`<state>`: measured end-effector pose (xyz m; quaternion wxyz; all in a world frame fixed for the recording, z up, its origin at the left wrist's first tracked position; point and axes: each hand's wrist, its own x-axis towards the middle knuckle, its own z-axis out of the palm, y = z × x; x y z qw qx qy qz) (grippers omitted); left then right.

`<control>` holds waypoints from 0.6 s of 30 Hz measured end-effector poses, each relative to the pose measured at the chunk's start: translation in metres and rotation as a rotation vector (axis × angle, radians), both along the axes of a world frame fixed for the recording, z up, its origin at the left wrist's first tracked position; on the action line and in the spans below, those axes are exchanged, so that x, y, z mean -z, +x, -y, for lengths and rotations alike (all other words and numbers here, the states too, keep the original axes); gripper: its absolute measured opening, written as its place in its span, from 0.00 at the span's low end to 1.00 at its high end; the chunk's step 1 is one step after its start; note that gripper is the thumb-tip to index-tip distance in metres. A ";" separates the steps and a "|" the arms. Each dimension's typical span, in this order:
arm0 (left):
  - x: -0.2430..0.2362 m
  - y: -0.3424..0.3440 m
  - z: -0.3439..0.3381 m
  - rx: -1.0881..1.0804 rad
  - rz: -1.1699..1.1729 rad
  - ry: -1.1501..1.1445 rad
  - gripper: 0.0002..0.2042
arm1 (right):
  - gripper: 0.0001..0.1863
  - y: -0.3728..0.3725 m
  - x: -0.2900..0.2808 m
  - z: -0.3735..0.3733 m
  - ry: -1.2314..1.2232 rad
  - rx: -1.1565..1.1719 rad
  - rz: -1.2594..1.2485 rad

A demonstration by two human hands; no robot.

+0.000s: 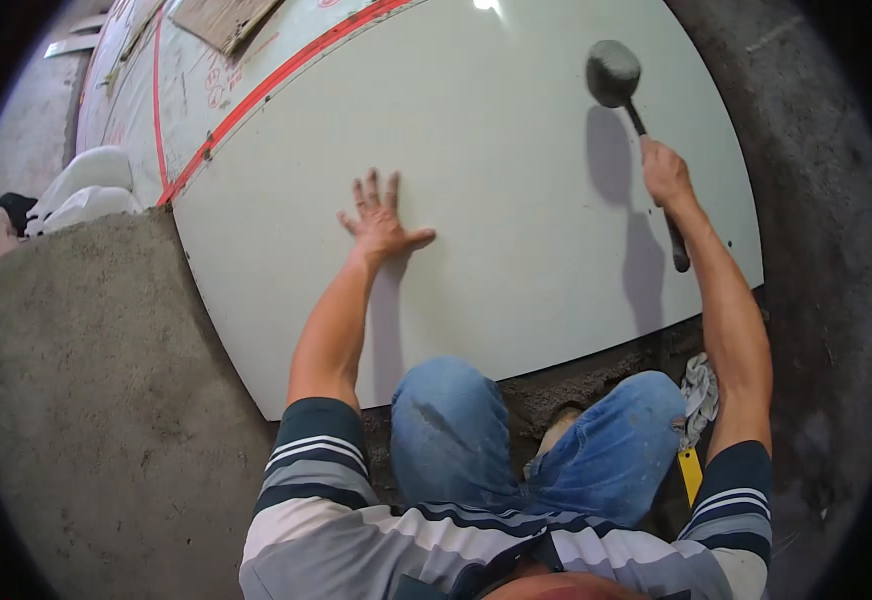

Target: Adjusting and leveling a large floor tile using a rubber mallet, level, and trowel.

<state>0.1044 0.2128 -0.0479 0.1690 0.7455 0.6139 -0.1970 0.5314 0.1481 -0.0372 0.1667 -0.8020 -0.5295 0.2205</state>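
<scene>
The bedding of a large pale slab (496,215) seemed to be the step in hand, and tapping was judged to be its current part. The slab was laid flat across the middle of the view, its near edge bordered by dark, rough mortar (546,390) in front of the 2 knees (451,410). Along its far left edge it was met by a film-covered surface (191,120), and that joint was marked by red tape (286,71).

The left hand (381,225) was laid on the slab with its fingers splayed, and nothing was grasped by it. By the right hand (667,174) the handle of 1 mallet (613,74) was clasped, over the slab's right part. The mallet's rounded grey head appeared to be held above the slab, as was suggested by the shadow cast apart from it.

For the next move, a controlled, even blow seemed to be called for, with the left hand kept clear and used for steadying. The joint at the tape would best be checked afterwards, since an edge might be chipped or 1 side sunk by excess force. Whether the 2 surfaces were flush could not be told.
</scene>
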 end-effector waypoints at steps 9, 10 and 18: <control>-0.011 -0.018 -0.002 -0.078 0.069 -0.001 0.62 | 0.27 -0.134 -0.017 -0.082 -0.127 -0.276 -0.110; -0.012 -0.017 0.000 -0.096 0.072 -0.004 0.62 | 0.27 -0.142 -0.020 -0.092 -0.132 -0.294 -0.107; -0.012 -0.021 -0.007 -0.063 0.089 -0.068 0.64 | 0.27 -0.206 -0.021 -0.145 -0.161 -0.361 -0.109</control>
